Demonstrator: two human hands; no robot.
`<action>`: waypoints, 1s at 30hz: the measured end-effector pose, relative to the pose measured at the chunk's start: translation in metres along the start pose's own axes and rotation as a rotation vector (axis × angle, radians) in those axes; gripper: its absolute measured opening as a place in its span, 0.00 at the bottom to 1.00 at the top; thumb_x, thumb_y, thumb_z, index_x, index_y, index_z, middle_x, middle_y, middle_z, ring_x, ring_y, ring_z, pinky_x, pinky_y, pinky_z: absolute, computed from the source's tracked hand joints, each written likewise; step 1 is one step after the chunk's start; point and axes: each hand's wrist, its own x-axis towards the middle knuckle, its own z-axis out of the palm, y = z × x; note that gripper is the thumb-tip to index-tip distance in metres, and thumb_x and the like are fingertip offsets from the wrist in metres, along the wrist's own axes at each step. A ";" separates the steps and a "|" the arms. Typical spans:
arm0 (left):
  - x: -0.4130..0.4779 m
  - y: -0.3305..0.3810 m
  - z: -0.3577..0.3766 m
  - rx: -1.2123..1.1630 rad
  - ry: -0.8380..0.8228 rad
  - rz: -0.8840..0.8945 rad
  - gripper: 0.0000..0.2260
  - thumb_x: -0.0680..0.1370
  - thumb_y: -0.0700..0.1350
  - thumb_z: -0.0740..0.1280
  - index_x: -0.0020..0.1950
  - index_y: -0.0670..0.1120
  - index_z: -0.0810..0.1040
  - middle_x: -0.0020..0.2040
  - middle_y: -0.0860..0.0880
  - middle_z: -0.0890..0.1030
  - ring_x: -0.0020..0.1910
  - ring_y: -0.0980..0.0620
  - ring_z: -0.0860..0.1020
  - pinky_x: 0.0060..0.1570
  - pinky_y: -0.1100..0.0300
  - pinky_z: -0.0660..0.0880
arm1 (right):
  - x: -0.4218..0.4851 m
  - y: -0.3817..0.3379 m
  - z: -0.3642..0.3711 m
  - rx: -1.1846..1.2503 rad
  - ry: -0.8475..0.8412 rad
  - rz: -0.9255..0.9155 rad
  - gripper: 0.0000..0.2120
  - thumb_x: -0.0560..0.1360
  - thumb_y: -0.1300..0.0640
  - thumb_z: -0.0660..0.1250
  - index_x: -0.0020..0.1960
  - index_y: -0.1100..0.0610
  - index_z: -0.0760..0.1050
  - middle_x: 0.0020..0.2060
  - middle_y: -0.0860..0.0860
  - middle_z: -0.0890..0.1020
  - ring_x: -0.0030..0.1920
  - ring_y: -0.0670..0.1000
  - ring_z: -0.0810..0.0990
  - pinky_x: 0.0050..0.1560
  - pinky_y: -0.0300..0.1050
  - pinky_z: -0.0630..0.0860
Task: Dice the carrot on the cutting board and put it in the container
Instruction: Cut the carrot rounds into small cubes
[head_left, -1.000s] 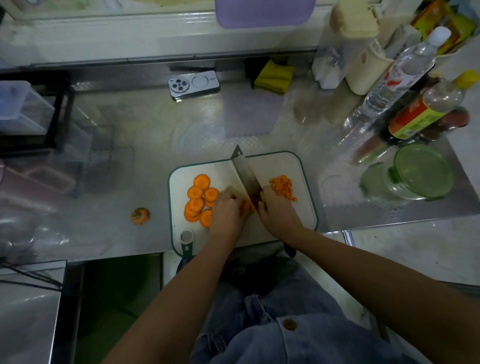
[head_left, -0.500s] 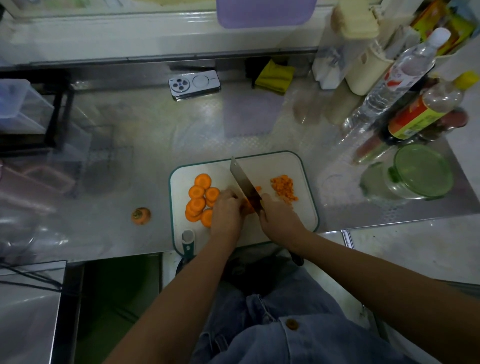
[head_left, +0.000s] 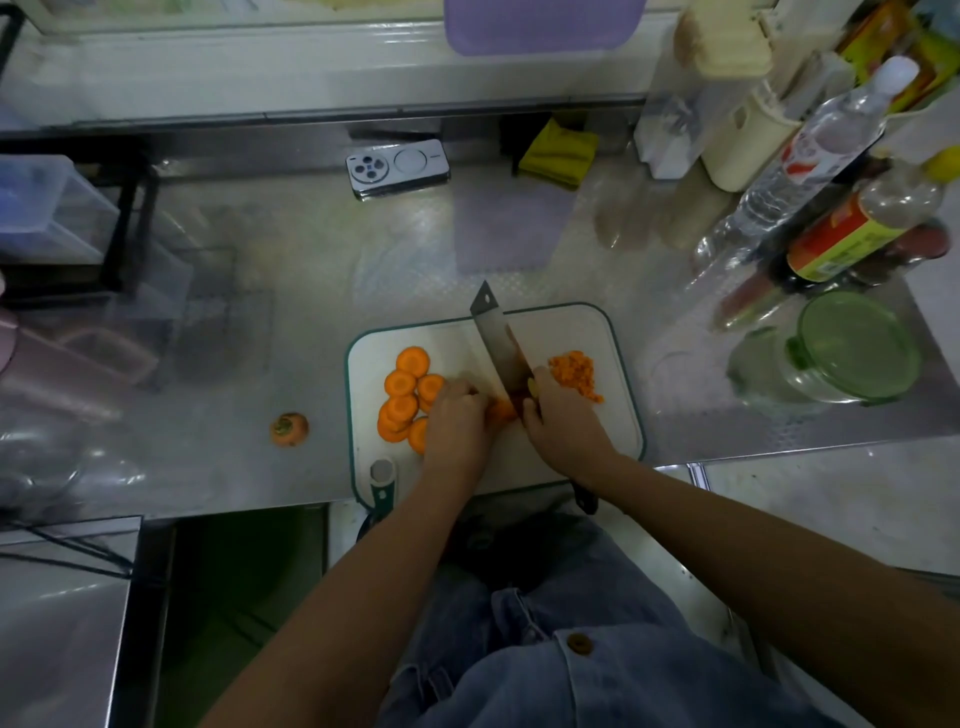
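Since half a second ago the knife (head_left: 500, 347), gripped by the right hand (head_left: 563, 427), has swung forward, tip past the board (head_left: 597, 332) edge, while the left hand (head_left: 457, 422) pinches the carrot (head_left: 502, 410) mid-board, close beside the blade, where a slip off it would cut skin.

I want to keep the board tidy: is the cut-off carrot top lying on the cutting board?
No, the carrot top lies on the metal counter, apart from the cutting board, to its left.

Kitchen, steel counter (head_left: 311, 291), cutting board (head_left: 571, 332), sauce btls (head_left: 841, 239)
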 end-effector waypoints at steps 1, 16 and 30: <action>-0.001 -0.001 0.000 0.035 0.009 0.007 0.08 0.72 0.45 0.72 0.44 0.40 0.83 0.44 0.42 0.78 0.45 0.43 0.75 0.42 0.53 0.71 | -0.001 -0.002 -0.003 -0.006 -0.008 -0.014 0.07 0.78 0.61 0.59 0.55 0.62 0.68 0.35 0.57 0.76 0.34 0.56 0.75 0.34 0.50 0.70; 0.000 -0.007 0.003 -0.024 -0.006 -0.021 0.05 0.70 0.40 0.71 0.45 0.44 0.85 0.45 0.45 0.80 0.42 0.45 0.76 0.36 0.54 0.71 | -0.010 -0.001 0.011 -0.030 -0.097 0.017 0.24 0.78 0.59 0.58 0.74 0.59 0.58 0.42 0.57 0.79 0.41 0.57 0.78 0.38 0.48 0.72; -0.004 -0.002 -0.006 -0.081 -0.001 0.007 0.07 0.73 0.43 0.71 0.47 0.42 0.84 0.44 0.41 0.78 0.41 0.43 0.76 0.36 0.54 0.70 | -0.005 0.000 0.011 0.013 0.025 -0.005 0.17 0.77 0.62 0.60 0.66 0.63 0.67 0.42 0.61 0.80 0.41 0.62 0.79 0.40 0.55 0.74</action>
